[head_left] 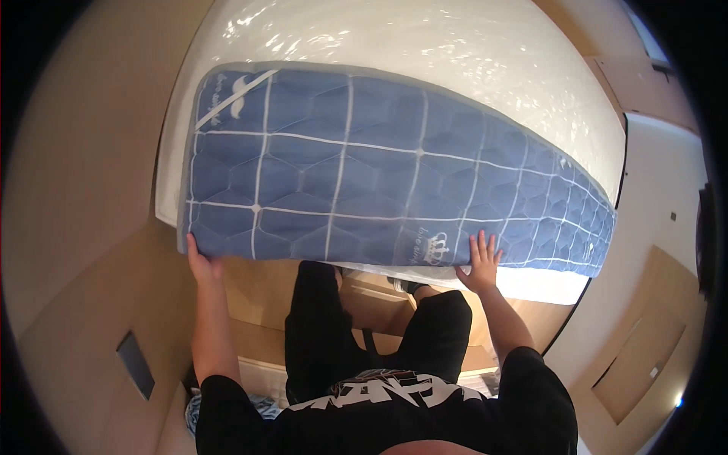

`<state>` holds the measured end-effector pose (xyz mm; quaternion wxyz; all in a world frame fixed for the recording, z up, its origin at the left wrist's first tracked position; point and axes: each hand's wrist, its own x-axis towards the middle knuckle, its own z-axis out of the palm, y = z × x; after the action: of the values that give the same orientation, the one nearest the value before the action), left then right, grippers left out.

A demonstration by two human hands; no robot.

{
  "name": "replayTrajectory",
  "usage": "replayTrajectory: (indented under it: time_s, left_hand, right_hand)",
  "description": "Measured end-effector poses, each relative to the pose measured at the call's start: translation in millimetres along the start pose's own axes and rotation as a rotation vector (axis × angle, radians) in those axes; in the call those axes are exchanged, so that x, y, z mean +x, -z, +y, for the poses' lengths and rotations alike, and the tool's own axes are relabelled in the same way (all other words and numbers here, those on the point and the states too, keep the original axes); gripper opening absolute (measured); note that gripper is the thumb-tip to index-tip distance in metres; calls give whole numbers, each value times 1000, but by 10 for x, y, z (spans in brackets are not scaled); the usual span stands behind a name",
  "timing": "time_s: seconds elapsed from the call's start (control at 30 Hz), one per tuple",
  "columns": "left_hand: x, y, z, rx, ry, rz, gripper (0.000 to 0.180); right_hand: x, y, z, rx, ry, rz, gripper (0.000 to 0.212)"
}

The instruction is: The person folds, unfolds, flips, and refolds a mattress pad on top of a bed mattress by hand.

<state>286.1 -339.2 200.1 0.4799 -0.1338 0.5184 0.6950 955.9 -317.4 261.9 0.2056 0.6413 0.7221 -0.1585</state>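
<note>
A blue quilted mattress pad (371, 178) with white grid lines lies across a bed mattress (425, 38) wrapped in shiny clear plastic. At the pad's near left corner, my left hand (203, 262) grips the edge, with most of its fingers hidden from sight. Farther right along the near edge, my right hand (481, 262) rests on the pad, fingers spread, beside a white crown print (438, 247). A white elastic strap (236, 98) crosses the pad's far left corner.
A beige wall (83, 152) rises close on the left, with a dark panel (135, 364) on it. Below the bed edge are my legs in black (322, 326) and light wood boards (258, 292). A wooden door (639, 356) stands at the right. Blue patterned cloth (265, 406) lies behind my left arm.
</note>
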Motion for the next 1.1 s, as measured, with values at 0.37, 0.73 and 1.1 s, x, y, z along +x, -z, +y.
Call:
replayTrajectory:
  time_s: [0.37,0.73,1.1]
  left_hand:
    - [-157,-282,-691,235,-166,56,54]
    - [-2250,337,-922,1982,-822,-567,53]
    - [-3431,-415,-223,2471,-728,-770,72]
  right_hand:
    - [-370,-535,122,-10,-31,447,67]
    - [-3479,-786,260,218,-72,288,32]
    - [-5892,1872,-261,660,905,1640,51]
